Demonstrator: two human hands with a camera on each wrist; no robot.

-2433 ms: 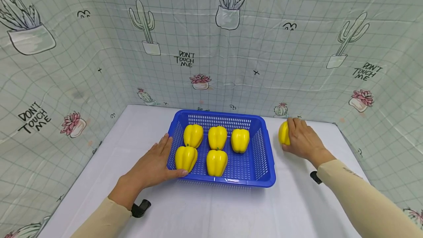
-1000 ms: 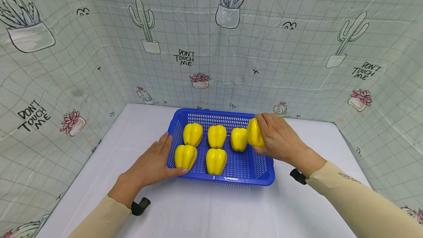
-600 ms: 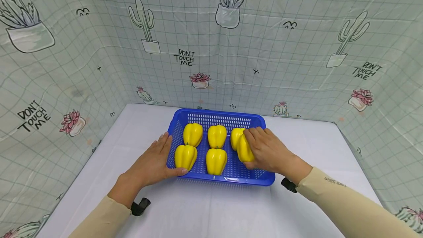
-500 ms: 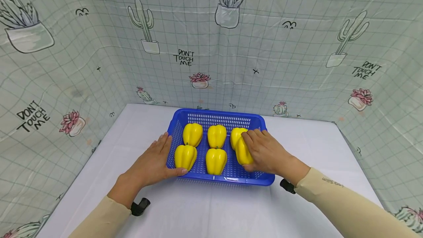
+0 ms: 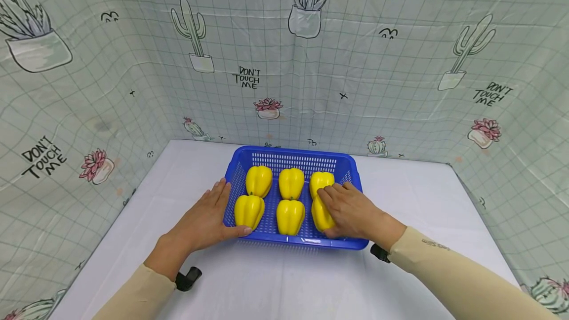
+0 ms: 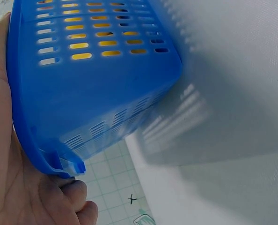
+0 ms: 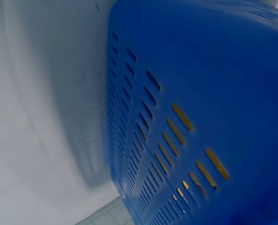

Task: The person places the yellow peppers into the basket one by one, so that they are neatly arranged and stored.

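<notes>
In the head view a blue basket [image 5: 284,242] holds several yellow bell peppers in two rows. My right hand [image 5: 348,210] reaches into its front right corner and grips a yellow bell pepper [image 5: 321,215], partly hidden behind the fingers. Just behind that one lies another bell pepper [image 5: 322,180]. On the basket's left side my left hand [image 5: 202,221] rests against the rim with fingers extended, the thumb on the front edge. The left wrist view shows this hand [image 6: 33,183] against the basket rim. Only the slotted basket wall [image 7: 200,70] appears in the right wrist view; the right hand is hidden there.
The basket stands on a white-covered table [image 5: 284,285]. A grid-patterned curtain [image 5: 302,63] with plant drawings encloses the back and sides. Front left in the basket lies a bell pepper [image 5: 249,211], close to my left thumb.
My right hand has picked the bell pepper up from the table right of the basket, carried it left over the rim and lowered it into the front right corner. The left hand has stayed put.
</notes>
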